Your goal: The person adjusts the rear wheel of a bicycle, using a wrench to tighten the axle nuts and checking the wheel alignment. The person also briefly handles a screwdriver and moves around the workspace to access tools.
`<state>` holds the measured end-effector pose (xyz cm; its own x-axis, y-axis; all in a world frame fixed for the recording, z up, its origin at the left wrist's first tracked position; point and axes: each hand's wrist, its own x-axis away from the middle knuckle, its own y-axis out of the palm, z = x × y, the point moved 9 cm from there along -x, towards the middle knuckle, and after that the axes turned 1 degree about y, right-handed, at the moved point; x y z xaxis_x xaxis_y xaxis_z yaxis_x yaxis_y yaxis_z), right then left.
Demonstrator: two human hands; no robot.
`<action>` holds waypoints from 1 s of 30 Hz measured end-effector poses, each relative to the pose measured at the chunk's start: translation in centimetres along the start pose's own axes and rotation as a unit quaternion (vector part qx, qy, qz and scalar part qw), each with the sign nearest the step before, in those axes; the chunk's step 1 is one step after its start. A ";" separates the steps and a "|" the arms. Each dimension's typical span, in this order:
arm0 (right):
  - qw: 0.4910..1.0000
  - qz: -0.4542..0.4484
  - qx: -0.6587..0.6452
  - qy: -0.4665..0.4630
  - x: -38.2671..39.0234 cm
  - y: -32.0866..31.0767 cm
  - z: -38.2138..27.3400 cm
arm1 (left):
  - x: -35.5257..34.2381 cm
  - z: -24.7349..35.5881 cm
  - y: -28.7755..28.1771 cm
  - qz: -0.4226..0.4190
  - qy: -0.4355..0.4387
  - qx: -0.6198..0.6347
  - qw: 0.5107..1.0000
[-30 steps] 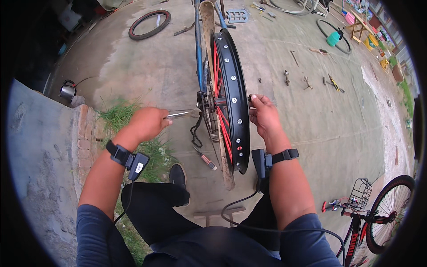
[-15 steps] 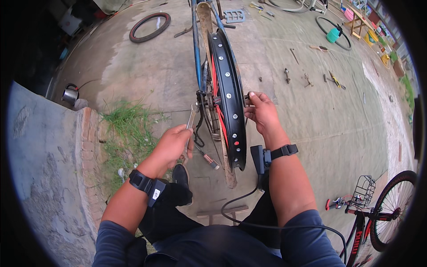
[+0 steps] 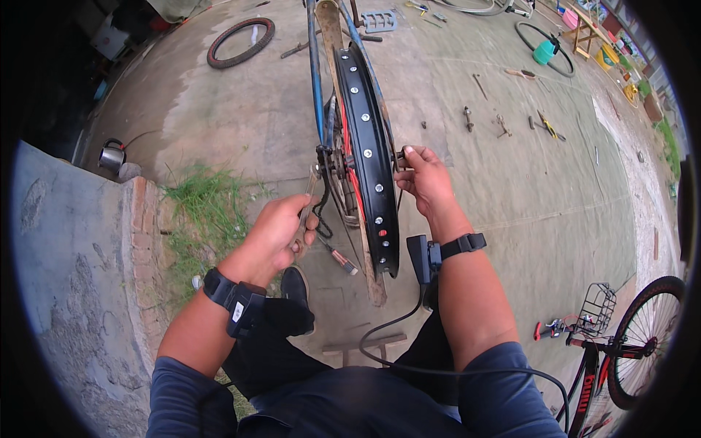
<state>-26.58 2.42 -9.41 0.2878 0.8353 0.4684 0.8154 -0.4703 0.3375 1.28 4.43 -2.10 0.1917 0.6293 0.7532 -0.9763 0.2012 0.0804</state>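
A black bicycle wheel rim [image 3: 372, 188] with no tyre stands upright in the rear of a blue bicycle frame [image 3: 315, 73], red spokes showing at its left side. My left hand [image 3: 276, 232] is closed around a wrench [image 3: 312, 186], whose upper end is at the axle end left of the wheel. Whether its jaw sits on the nut is too small to tell. On the wheel's other side, my right hand [image 3: 427, 179] pinches the right axle end [image 3: 400, 154] between thumb and fingers. A dark chain [image 3: 323, 215] hangs beside the wrench.
A brush [image 3: 342, 261] lies on the ground below the chain. Pliers [image 3: 549, 125] and loose metal parts lie to the right. A loose tyre [image 3: 241, 44] rests at far left. Near right stands another bicycle [image 3: 593, 365]; a rough wall [image 3: 73, 270] borders the left.
The whole scene has shifted slightly left in view. My left wrist has turned a little with the wrench, which remains by the axle. My right hand keeps its pinch.
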 end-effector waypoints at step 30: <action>1.000 0.003 -0.005 0.011 0.3 0.1 0.0 | -12.6 4.2 -1.6 0.064 0.340 -0.562 0.751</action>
<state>-26.43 2.64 -9.25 0.2816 0.8259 0.4884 0.8091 -0.4780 0.3419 0.01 -6.96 -9.01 0.4847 0.8581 0.1698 -0.3617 0.3733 -0.8543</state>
